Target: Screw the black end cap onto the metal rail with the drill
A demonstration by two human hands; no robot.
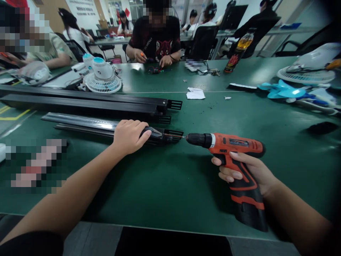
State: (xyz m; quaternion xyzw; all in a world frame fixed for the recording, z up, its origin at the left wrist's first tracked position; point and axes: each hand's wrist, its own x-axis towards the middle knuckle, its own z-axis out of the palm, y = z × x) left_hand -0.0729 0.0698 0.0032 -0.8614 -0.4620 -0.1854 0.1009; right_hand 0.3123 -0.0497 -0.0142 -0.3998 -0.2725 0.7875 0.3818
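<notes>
An orange and black cordless drill (pixel 237 144) is in my right hand (pixel 247 170), its fingers wrapped round the grip. The drill points left, and its bit meets the slotted end (pixel 173 135) of a long black housing (pixel 82 124). Whether the bit sits in a screw there is too small to tell. My left hand (pixel 131 135) is closed over the housing near that end and presses it on the green table (pixel 170 192). A glossy strip runs along the housing's top.
Behind lie two more long black housings (pixel 106 105). Fan parts (pixel 103 80) stand at the back left; blue fan blades (pixel 282 89) and a white fan (pixel 314 67) are at the right. Paper scraps (pixel 195 93) and a drink bottle (pixel 238 51) lie farther back. A co-worker (pixel 157 39) sits opposite.
</notes>
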